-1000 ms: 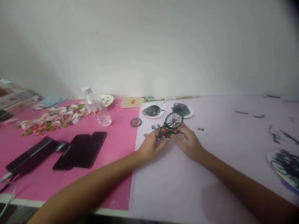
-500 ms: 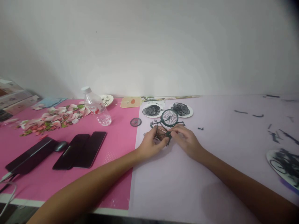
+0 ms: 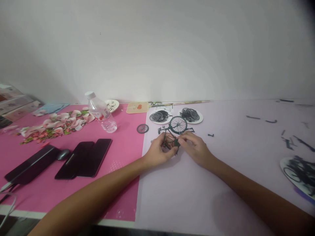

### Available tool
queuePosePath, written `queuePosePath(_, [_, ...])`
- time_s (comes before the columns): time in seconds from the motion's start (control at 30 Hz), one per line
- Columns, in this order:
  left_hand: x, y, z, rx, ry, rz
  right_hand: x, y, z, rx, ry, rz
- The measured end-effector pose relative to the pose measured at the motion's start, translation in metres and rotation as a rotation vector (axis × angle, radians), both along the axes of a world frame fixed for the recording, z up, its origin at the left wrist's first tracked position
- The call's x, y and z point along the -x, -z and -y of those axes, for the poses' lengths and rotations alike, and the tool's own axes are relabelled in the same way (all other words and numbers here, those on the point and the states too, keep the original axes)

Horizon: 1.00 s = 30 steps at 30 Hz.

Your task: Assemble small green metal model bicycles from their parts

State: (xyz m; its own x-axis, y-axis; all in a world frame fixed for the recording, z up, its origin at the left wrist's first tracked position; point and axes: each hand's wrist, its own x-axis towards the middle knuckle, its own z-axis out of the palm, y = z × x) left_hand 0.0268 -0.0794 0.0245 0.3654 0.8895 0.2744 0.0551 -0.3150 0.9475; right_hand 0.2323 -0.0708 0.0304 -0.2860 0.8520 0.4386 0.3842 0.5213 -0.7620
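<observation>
A small dark green model bicycle (image 3: 175, 128) with one spoked wheel fitted stands on the pale table. Both hands grip its frame just below the wheel. My left hand (image 3: 159, 151) curls round the frame from the left. My right hand (image 3: 195, 147) pinches the frame from the right, fingertips meeting the left hand's. A loose spoked wheel (image 3: 142, 128) lies on the pink mat to the left. Two white plates of dark parts (image 3: 161, 116) (image 3: 190, 115) sit just behind the bicycle.
A water bottle (image 3: 100, 113), artificial flowers (image 3: 55, 124), two dark phones (image 3: 85, 158), a mouse (image 3: 63, 154) and a dark case (image 3: 29, 167) lie on the pink mat (image 3: 118, 170). Loose black parts (image 3: 290, 141) and another plate (image 3: 299, 173) are at the right. A wall stands behind.
The bicycle was tipped up so its wheel rose and shifted left; my hands closed in lower on the frame and have held nearly still over the last half second.
</observation>
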Motion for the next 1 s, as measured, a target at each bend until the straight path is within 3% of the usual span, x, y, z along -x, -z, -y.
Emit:
queuePosePath(0.33, [-0.001, -0.003, 0.001, 0.050, -0.006, 0.010, 0.000, 0.002, -0.001, 0.009, -0.008, -0.006])
queuePosePath(0.47, [-0.001, -0.004, 0.000, 0.082, -0.017, 0.031, -0.002, -0.006, 0.000, -0.016, -0.005, 0.032])
queuePosePath(0.77, [-0.001, 0.004, -0.009, 0.157, -0.132, 0.133, -0.047, -0.032, -0.028, -0.389, 0.226, 0.293])
queuePosePath(0.87, [0.000, 0.008, -0.011, 0.167, -0.167, 0.146, -0.059, -0.035, -0.033, -0.286, 0.157, 0.404])
queuePosePath(1.0, [0.000, 0.009, -0.010, 0.172, -0.186, 0.136, -0.064, -0.045, -0.028, 0.123, 0.070, 0.573])
